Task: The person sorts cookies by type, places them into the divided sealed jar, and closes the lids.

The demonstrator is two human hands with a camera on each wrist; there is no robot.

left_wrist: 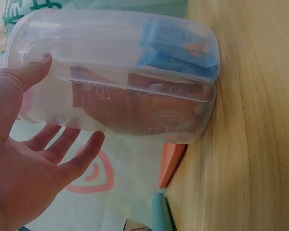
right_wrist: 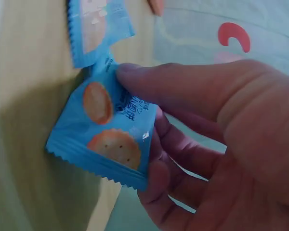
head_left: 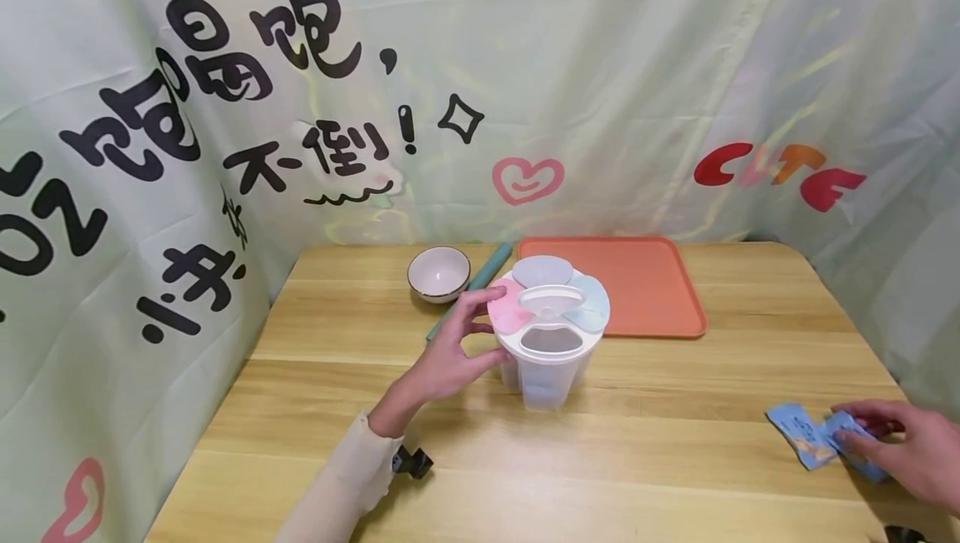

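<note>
In the head view a clear plastic container (head_left: pixel 545 385) with several compartments stands upright on the table, its white top bearing pink, lilac and pale blue lids. The front compartment has an open mouth. My left hand (head_left: pixel 457 356) grips the container's left side near the top, thumb in front and fingers behind. Through its wall show blue packets (left_wrist: pixel 178 48) and reddish-brown packets (left_wrist: pixel 135 103). Far to the right, my right hand (head_left: pixel 911 447) pinches a blue biscuit packet (right_wrist: pixel 103 115) between thumb and fingers. A second blue packet (head_left: pixel 801 435) lies against it, adjoining at a corner.
Behind the container lies an orange tray (head_left: pixel 652 285). A white bowl (head_left: pixel 439 272) with a dark rim stands at the back left, beside a teal stick (head_left: pixel 491 264). Printed curtain cloth (head_left: pixel 600 93) borders the wooden table (head_left: pixel 675 460) at the back and sides.
</note>
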